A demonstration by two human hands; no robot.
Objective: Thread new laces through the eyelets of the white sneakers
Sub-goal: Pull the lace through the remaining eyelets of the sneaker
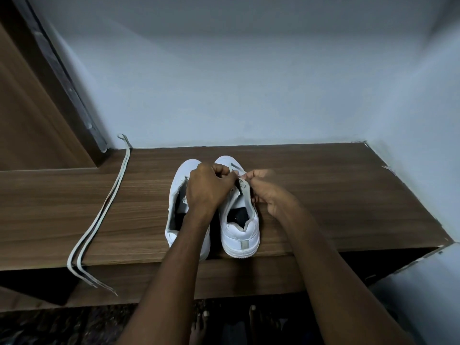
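Two white sneakers stand side by side on a wooden shelf (323, 195), toes toward the wall. The left sneaker (176, 190) has no lace. My left hand (209, 185) reaches across it and pinches a white lace (236, 168) at the front eyelets of the right sneaker (240, 235). From the right side, my right hand (263, 190) pinches the same lace beside the raised tongue. A second white lace (99, 217) lies doubled on the shelf to the left, its ends hanging over the front edge.
A pale wall runs behind the shelf and along its right side. A wooden door frame (37, 108) rises at the left. Below the shelf's front edge are a dark floor and my bare feet (201, 322).
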